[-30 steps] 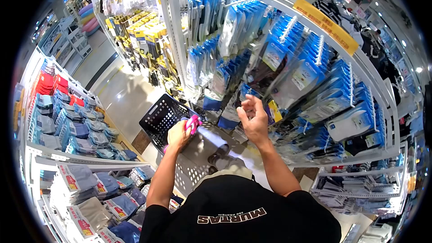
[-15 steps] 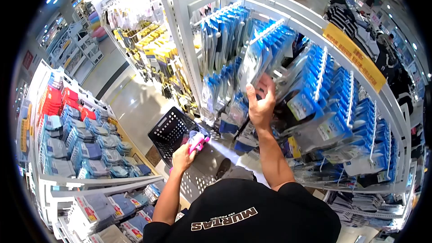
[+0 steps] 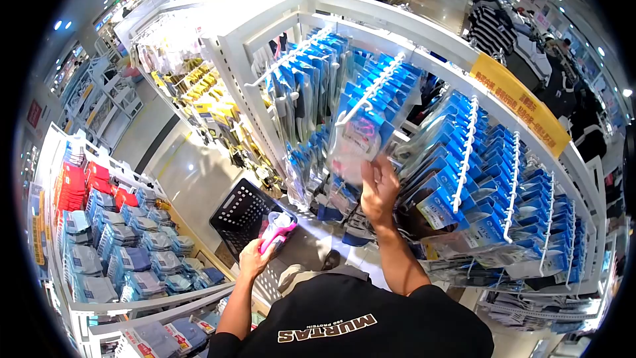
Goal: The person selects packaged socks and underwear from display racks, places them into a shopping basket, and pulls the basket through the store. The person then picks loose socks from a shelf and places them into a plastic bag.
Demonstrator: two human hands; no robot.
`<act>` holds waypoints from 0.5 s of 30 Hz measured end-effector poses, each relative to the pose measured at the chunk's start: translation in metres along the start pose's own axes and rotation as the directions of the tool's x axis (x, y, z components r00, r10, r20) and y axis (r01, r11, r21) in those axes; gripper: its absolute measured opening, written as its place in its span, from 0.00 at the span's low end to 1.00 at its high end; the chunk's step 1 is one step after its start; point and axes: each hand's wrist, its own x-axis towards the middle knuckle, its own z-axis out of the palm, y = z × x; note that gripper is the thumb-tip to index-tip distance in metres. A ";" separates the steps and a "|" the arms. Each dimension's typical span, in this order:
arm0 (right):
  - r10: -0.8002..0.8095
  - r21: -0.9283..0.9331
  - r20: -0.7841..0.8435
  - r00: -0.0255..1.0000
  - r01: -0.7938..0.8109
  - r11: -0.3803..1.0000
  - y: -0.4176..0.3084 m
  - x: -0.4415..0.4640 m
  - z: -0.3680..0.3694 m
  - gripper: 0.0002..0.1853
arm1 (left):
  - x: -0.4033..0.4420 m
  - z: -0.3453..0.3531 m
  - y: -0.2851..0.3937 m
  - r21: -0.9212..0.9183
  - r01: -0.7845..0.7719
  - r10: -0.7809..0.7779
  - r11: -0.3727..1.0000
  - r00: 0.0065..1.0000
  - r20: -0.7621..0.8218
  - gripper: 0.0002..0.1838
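My left hand (image 3: 253, 257) is closed on a pink handheld device (image 3: 278, 231) with a pale round top. That device is over the near side of a dark perforated basket (image 3: 242, 211). My right hand (image 3: 379, 189) has its fingers curled at the lower edge of a clear packet (image 3: 356, 148) with a blue header. The packet hangs at the front of a row of similar blue-topped packets (image 3: 387, 83) on a white hook. The fingertips of my right hand are partly hidden behind the packet.
More blue-topped packets (image 3: 457, 152) hang to the right under a yellow sign (image 3: 520, 103). Yellow-tagged goods (image 3: 215, 109) hang on the rack at the back left. Folded packs (image 3: 136, 258) fill a shelf at the left, with red ones (image 3: 71, 189) behind.
My right hand has gone from free air to the hanging packets and now meets the front packet. My left hand still holds the pink device. The view has shifted.
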 end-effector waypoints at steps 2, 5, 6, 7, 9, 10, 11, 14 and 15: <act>-0.012 0.053 -0.005 1.000 0.013 0.999 -0.010 -0.011 0.000 0.08 | 0.001 0.000 0.002 -0.064 0.034 -0.034 0.997 0.999 0.013 0.20; -0.040 0.070 0.057 0.998 0.036 0.997 -0.011 -0.028 -0.008 0.07 | 0.003 0.003 0.003 -0.200 0.056 -0.062 0.978 0.998 -0.024 0.19; -0.034 0.082 0.083 0.996 0.027 0.996 -0.010 -0.033 -0.011 0.07 | 0.007 0.004 0.001 -0.211 0.041 -0.049 0.977 0.998 -0.030 0.18; -0.027 0.094 0.111 0.993 0.016 0.995 -0.014 -0.034 -0.013 0.06 | 0.011 -0.001 0.014 -0.244 -0.018 0.001 0.970 0.998 -0.070 0.17; 0.029 0.183 0.191 0.981 -0.065 0.981 -0.026 -0.040 -0.016 0.06 | 0.022 -0.010 0.047 -0.304 -0.136 0.092 0.943 0.984 -0.154 0.16; 0.070 0.249 0.230 0.971 -0.128 0.960 -0.029 -0.045 -0.014 0.06 | 0.027 -0.014 0.067 -0.457 -0.095 0.049 0.884 0.993 -0.112 0.14; 0.106 0.311 0.272 0.956 -0.192 0.931 -0.031 -0.050 -0.011 0.07 | 0.028 -0.022 0.088 -0.555 -0.063 0.039 0.830 0.998 -0.055 0.16; 0.242 0.362 0.405 0.882 -0.398 0.843 -0.015 -0.072 -0.004 0.10 | 0.032 -0.026 0.128 -0.760 -0.149 0.216 0.633 0.976 -0.011 0.22; 0.284 0.340 0.446 0.849 -0.454 0.823 -0.012 -0.076 -0.002 0.12 | 0.033 -0.022 0.134 -0.804 -0.178 0.275 0.567 0.961 -0.019 0.23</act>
